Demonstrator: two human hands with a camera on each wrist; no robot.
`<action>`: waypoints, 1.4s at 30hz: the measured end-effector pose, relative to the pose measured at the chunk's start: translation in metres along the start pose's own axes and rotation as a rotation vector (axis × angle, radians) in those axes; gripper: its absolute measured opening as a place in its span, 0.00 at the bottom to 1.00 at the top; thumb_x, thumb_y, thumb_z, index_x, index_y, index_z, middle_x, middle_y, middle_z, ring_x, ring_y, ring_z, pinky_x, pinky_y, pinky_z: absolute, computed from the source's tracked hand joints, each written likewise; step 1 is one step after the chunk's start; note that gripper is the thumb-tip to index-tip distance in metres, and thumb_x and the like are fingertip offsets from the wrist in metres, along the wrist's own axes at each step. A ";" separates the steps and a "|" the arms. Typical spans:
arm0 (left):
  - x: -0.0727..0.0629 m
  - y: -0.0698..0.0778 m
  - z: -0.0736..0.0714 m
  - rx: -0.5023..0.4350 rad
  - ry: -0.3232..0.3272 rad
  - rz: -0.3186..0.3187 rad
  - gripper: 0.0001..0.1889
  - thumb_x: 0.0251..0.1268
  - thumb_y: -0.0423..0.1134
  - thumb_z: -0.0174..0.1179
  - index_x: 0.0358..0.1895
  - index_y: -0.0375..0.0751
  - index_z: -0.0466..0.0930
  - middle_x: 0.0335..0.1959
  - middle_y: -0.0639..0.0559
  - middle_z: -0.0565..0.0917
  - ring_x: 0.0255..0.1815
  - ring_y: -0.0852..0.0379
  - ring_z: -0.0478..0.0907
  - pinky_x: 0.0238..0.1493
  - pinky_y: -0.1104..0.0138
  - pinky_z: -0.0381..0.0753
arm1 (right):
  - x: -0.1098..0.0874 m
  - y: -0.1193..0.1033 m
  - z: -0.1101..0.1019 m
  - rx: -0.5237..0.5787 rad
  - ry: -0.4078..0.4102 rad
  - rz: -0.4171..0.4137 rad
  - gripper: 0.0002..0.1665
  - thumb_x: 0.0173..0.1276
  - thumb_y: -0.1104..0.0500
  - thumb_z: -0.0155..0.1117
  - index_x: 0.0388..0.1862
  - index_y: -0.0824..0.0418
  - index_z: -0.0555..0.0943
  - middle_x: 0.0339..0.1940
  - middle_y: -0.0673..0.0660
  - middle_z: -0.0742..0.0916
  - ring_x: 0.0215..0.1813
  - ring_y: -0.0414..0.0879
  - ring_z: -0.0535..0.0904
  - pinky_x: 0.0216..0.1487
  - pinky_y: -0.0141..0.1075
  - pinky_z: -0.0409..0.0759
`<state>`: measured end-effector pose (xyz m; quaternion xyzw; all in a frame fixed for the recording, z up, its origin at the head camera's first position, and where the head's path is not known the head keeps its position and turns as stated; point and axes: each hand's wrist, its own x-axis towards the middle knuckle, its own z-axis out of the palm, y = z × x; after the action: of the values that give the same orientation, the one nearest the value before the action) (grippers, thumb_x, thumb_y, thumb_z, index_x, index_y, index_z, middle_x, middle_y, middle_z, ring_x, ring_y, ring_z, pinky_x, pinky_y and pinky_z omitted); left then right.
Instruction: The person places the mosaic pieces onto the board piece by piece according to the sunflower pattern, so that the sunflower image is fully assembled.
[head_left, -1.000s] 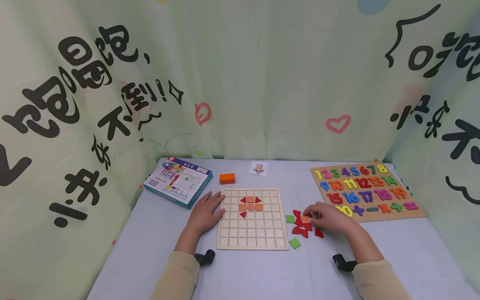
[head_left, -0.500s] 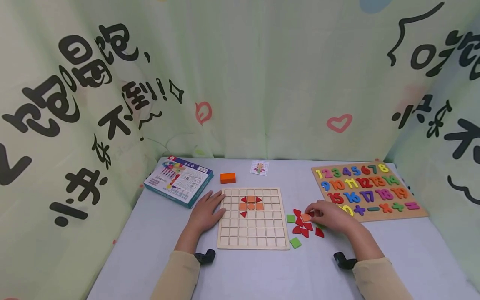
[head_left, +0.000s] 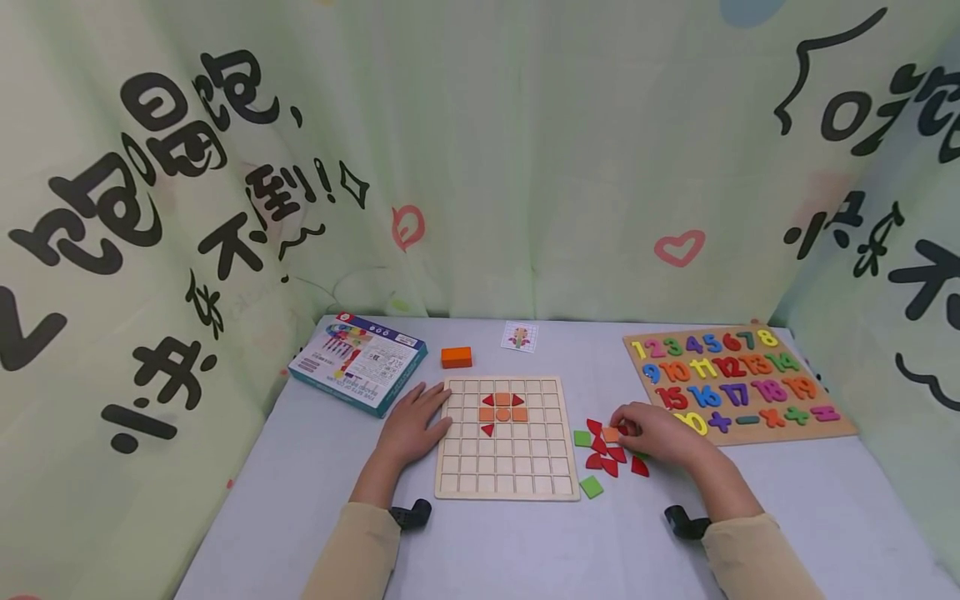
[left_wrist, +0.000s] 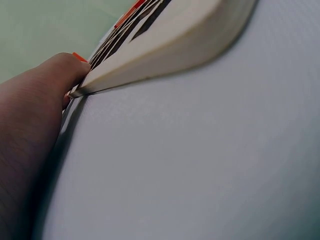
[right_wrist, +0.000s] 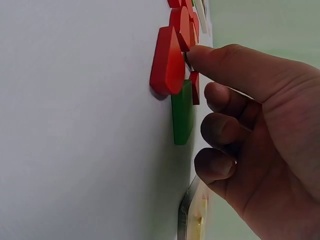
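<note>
My left hand (head_left: 411, 423) lies with extended fingers along the left edge of a wooden grid board (head_left: 506, 479); in the left wrist view its thumb (left_wrist: 67, 70) rests at the board's rim. On the grid sit orange squares, an orange round piece (head_left: 503, 413) and red triangles (head_left: 487, 430). Right of the board, my right hand (head_left: 654, 432) has its thumb and fingertips at an orange square tile (head_left: 611, 435), pinching its edge over a loose pile of red pieces (head_left: 610, 468). In the right wrist view, a green tile (right_wrist: 182, 115) and a red piece (right_wrist: 167, 62) lie close under the fingers.
Green squares (head_left: 591, 487) lie beside the board. Behind it are an orange block (head_left: 456, 357) and a small pattern card (head_left: 519, 337). A boxed set (head_left: 358, 362) stands back left, a number puzzle board (head_left: 738, 383) back right. Curtains (head_left: 525, 167) enclose the table.
The orange square tile has turned and shifted slightly at my right fingertips, away from the red pieces below. My left hand has stayed on the board's edge.
</note>
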<state>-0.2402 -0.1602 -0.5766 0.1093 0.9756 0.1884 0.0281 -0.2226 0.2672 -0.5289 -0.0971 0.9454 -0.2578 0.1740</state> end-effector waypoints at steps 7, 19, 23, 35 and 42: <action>0.000 0.000 0.001 0.001 0.008 0.003 0.31 0.71 0.61 0.50 0.76 0.63 0.61 0.78 0.62 0.61 0.82 0.50 0.50 0.79 0.48 0.55 | -0.003 -0.008 -0.006 0.030 0.019 -0.011 0.16 0.62 0.54 0.72 0.47 0.53 0.81 0.31 0.51 0.78 0.38 0.45 0.74 0.33 0.34 0.78; -0.001 -0.001 0.001 0.000 0.010 0.005 0.31 0.70 0.61 0.51 0.76 0.63 0.61 0.78 0.63 0.61 0.82 0.50 0.50 0.79 0.48 0.55 | 0.005 -0.052 0.001 -0.001 0.056 -0.073 0.16 0.64 0.52 0.71 0.49 0.51 0.81 0.30 0.50 0.79 0.35 0.44 0.74 0.29 0.33 0.77; -0.001 0.000 0.000 -0.003 0.014 0.015 0.31 0.71 0.60 0.51 0.75 0.62 0.62 0.78 0.62 0.62 0.81 0.49 0.51 0.78 0.48 0.56 | 0.010 -0.067 0.008 0.004 0.043 -0.101 0.15 0.65 0.51 0.70 0.49 0.52 0.81 0.30 0.49 0.78 0.36 0.44 0.74 0.30 0.33 0.76; -0.001 0.001 -0.001 -0.001 -0.002 -0.002 0.31 0.70 0.61 0.50 0.76 0.63 0.61 0.78 0.63 0.61 0.82 0.50 0.50 0.79 0.48 0.55 | 0.030 -0.113 0.034 0.021 0.023 -0.191 0.11 0.65 0.54 0.69 0.46 0.53 0.82 0.29 0.49 0.77 0.36 0.42 0.72 0.34 0.34 0.72; -0.003 0.002 -0.004 -0.008 -0.002 0.005 0.31 0.71 0.59 0.51 0.76 0.61 0.62 0.78 0.61 0.62 0.81 0.49 0.51 0.79 0.49 0.55 | 0.042 -0.129 0.052 0.001 0.028 -0.227 0.07 0.65 0.57 0.67 0.42 0.54 0.83 0.27 0.47 0.78 0.34 0.42 0.73 0.36 0.34 0.72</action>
<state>-0.2373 -0.1599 -0.5723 0.1118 0.9745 0.1924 0.0289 -0.2301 0.1231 -0.5153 -0.2000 0.9306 -0.2775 0.1303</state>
